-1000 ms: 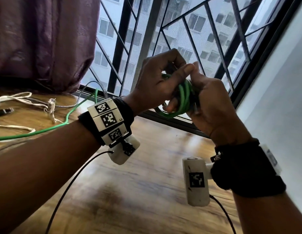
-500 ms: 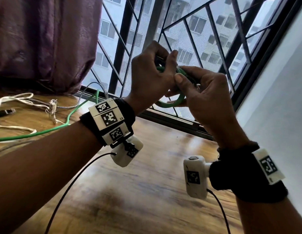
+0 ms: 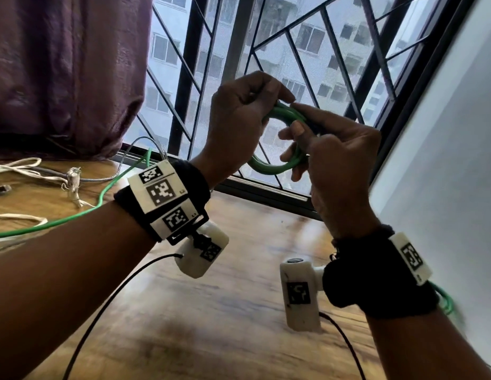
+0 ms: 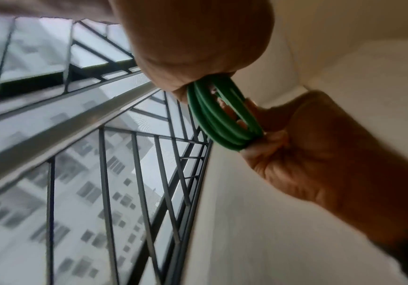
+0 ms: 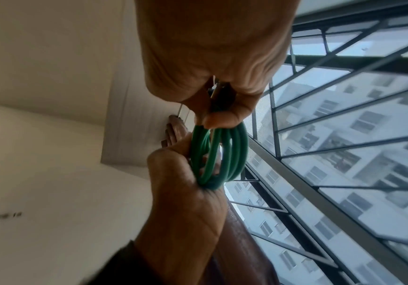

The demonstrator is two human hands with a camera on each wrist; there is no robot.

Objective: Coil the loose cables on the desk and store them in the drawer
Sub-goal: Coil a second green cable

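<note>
A green cable coil of several loops is held up in front of the window. My left hand grips its upper left side, fingers curled over the loops. My right hand holds the right side, pinching the loops. In the right wrist view the right hand also pinches a dark connector above the green coil, and the left hand clasps the coil from below. The green coil shows between both hands in the left wrist view. A loose green cable tail trails over the wooden desk.
White cable, a grey cable and a black plug lie at the desk's far left. A purple curtain hangs behind them. The barred window stands close ahead, a white wall on the right.
The coil has turned from edge-on to a ring facing me. My right hand has rolled over and shifted its hold to the ring's right side; both hands stay on it.
</note>
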